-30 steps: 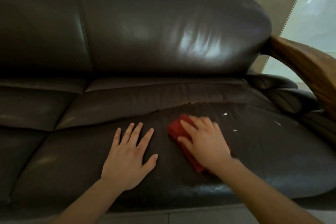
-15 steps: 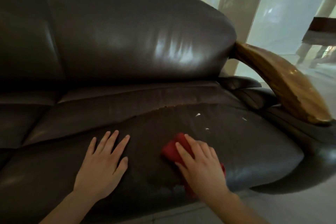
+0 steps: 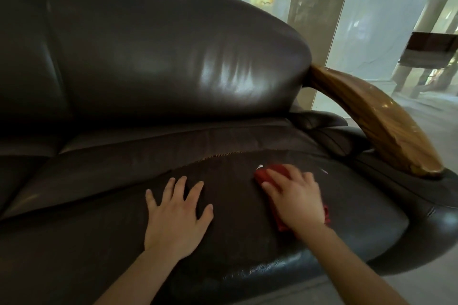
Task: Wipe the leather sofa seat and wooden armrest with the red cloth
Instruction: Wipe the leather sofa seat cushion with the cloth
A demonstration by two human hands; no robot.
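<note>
Our fingers point(image 3: 277, 176) on the right hand point(image 3: 296, 202) lie together and pressed flat on the red cloth point(image 3: 266, 174), not curled around it, with the tips blurred. The cloth lies on the leather seat point(image 3: 238, 208) under the palm; we see one red edge at the fingertips, toward 11 o'clock from the hand, and a smaller red corner poking out by the wrist toward 5 o'clock. A small white fleck point(image 3: 260, 166) touches the cloth's far edge, and another white fleck point(image 3: 324, 171) lies on the seat toward 2 o'clock from the hand, apart from the cloth.

Our left hand point(image 3: 177, 215) rests palm down on the seat at 9 o'clock from the right hand, well apart from the cloth, its fingers spread wide and holding nothing.

The seat is dark brown and worn, with a rough matte patch between the hands and cracked shiny leather along the front edge at 6 o'clock. A frayed seam point(image 3: 223, 155) runs across the cushion at 12 o'clock from the left hand. The padded backrest point(image 3: 173, 57) rises behind it. The wooden armrest point(image 3: 381, 121) curves down from the backrest at 2 o'clock from the right hand, clear of both hands and of the cloth; its surface shows pale scuffs.
</note>
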